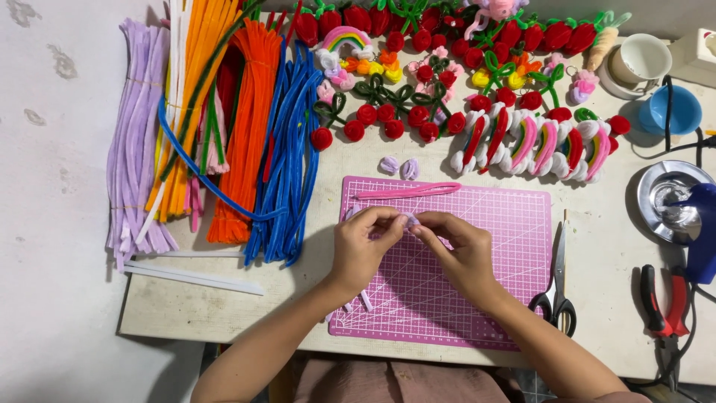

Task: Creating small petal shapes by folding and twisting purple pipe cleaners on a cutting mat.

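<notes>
Nearest to us, our left hand [363,246] and right hand [456,250] meet over the pink cutting mat [514,224], fingertips pinched together on a small pale lilac piece of pipe cleaner [411,220] held just above the mat. Both hands are closed around it, thumbs and forefingers touching it from either side. A few short white offcuts [365,300] lie on the mat below our left wrist.

To the right, just off the mat's edge, black-handled scissors [557,287] lie on the table [186,310], and red-handled pliers [662,302] sit further right, near a blue glue gun [701,231] resting on a metal dish [660,195].

At the mat's far edge lies a folded pink pipe cleaner [406,192], with two small lilac shells [399,166] just beyond.

Further off, bundles of lilac, orange and blue pipe cleaners [246,134] spread on the left, while rows of red roses [388,116] and striped rainbow arches [529,145] fill the back, beside a white cup [643,58] and blue bowl [671,110].
</notes>
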